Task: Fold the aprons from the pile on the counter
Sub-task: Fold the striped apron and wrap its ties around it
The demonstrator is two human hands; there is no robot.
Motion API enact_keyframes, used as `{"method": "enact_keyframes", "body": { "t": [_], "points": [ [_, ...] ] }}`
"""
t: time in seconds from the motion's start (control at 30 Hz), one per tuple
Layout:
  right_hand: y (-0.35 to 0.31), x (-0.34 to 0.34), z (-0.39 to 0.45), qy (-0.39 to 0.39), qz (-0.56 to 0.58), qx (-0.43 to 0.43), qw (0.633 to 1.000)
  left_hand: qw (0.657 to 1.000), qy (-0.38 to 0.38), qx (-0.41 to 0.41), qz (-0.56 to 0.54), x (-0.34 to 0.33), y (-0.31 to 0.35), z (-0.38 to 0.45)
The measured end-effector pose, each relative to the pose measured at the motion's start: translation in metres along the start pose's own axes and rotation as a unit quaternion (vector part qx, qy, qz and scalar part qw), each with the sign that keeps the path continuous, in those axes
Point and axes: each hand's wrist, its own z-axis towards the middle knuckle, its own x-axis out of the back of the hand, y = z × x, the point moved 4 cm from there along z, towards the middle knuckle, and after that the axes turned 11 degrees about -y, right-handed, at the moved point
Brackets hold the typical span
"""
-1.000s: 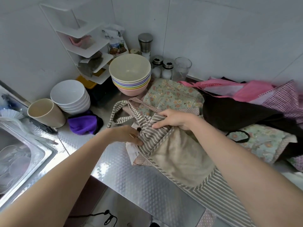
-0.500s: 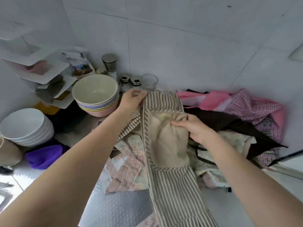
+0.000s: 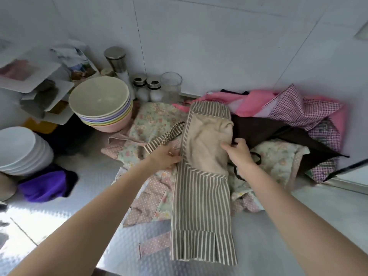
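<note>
Striped apron [image 3: 201, 206] flat on counter [image 3: 83, 188]; left hand [image 3: 164, 159], right hand [image 3: 238, 152] pinch its edges; bowl stack [image 3: 103, 104] empty.

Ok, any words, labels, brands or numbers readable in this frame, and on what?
None can be read.
Printed bag behind the stacked bowls: picture and print, too blurred to read.
Two shakers, steel-capped grinder: no label shows.
Striped apron: pattern only.

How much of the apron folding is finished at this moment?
No finished fold shows. In hand: the brown-striped apron with beige pocket, lengthwise on the metal counter, left hand and right hand at its edges. Left: the floral apron and the rumpled pink, checked and dark pile.
</note>
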Motion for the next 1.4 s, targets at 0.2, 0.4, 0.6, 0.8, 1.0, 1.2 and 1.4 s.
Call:
{"method": "enact_keyframes", "body": {
  "t": [0.2,0.4,0.6,0.8,1.0,1.2,1.4],
  "points": [
    [0.039,-0.023,-0.053,-0.086,-0.072,-0.048,0.993,0.992,-0.095,0.082,0.033,-0.038,-0.035,-0.028],
    [0.052,-0.037,-0.104,-0.033,-0.223,0.05,0.973,0.996,0.081,0.01,0.033,-0.046,-0.061,-0.044],
    [0.083,-0.04,-0.148,-0.011,-0.311,0.1,0.945,0.971,0.106,-0.033,0.211,-0.06,-0.063,-0.071],
    [0.113,-0.044,-0.175,-0.071,-0.173,0.091,0.978,0.979,0.018,-0.071,0.192,-0.075,-0.082,-0.089],
    [0.124,-0.037,-0.177,-0.111,-0.006,0.018,0.994,0.996,-0.034,-0.046,0.075,-0.075,-0.099,-0.097],
    [0.144,-0.03,-0.171,-0.084,-0.467,0.122,0.872,0.88,0.013,-0.116,0.461,-0.088,-0.11,-0.099],
    [0.144,-0.033,-0.173,-0.043,-0.555,0.228,0.799,0.856,0.057,-0.177,0.483,-0.083,-0.11,-0.106]
  ]
}}
